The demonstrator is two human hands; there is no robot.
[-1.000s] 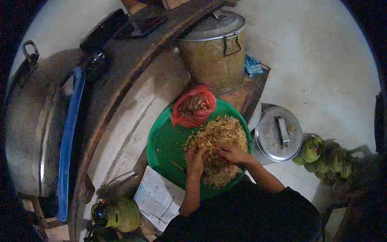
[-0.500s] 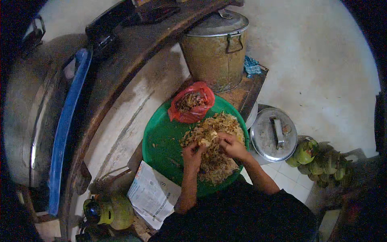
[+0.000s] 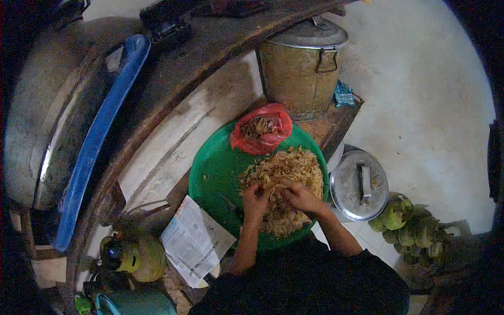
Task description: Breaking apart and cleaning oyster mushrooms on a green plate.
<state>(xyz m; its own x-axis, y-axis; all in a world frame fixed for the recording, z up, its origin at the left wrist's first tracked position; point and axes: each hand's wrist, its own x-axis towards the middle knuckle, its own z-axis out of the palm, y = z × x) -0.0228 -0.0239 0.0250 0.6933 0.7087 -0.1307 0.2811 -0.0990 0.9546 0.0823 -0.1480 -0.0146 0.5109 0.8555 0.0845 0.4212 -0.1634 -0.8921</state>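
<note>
A heap of pale brown shredded food [image 3: 294, 163], perhaps shredded meat, covers the right part of a round green tray [image 3: 210, 178]. Over its near side my left hand [image 3: 254, 203] and my right hand [image 3: 303, 197] work close together, the fingers of both closed in a pinch. A small pale piece of the shredded food shows between them, partly covered by the fingers. At the tray's far edge rests a red plastic bag [image 3: 273, 142], its mouth spread around darker brown scraps [image 3: 257, 127].
Behind the tray stands a tall lidded metal bin [image 3: 299, 73]. A lidded pot [image 3: 349, 189] is at the right, near green gas cylinders [image 3: 396, 212]. Left are folded newspaper [image 3: 191, 241], another cylinder [image 3: 147, 257], a dark counter edge [image 3: 173, 94] and a long blue object [image 3: 100, 142].
My hands have come closer together over the heap, and the pale piece between them is now more covered. The whole view has shifted and turned slightly.
</note>
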